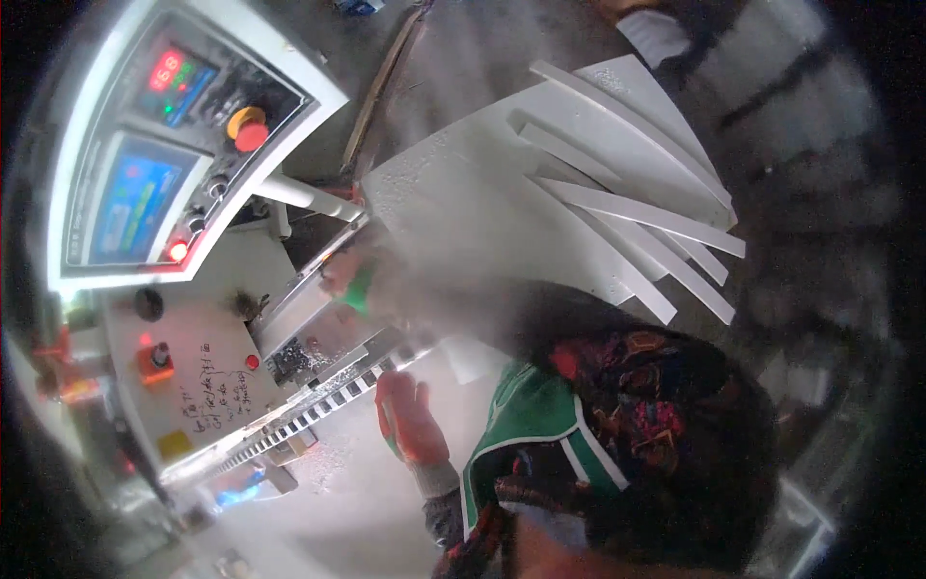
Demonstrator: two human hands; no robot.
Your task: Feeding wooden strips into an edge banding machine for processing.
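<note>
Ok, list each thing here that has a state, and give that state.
Control panel screen: lit blue.
Red number display: lit.
Red mushroom button: blurred, cannot tell.
White strips: stacked loosely, fanned out.
Left hand: open, by the ruled machine edge.
Right hand: blurred, holding something green.

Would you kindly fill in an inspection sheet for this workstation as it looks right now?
Surface: pale machine table, dusty, with a black-and-white scale strip running across it.
Job's things: large white panel lying at the machine; a green object, partly blurred, at the upper hand.
Clutter: loose white strips fanned over the panel's far end.
Grippers: left hand rests open on the table by the scale strip; right hand is blurred at the green object, grip unclear.
Cables: nothing seen.
Surroundings: tilted control panel with lit screen, red readout and red push button; smaller red controls on the machine face below.
</note>
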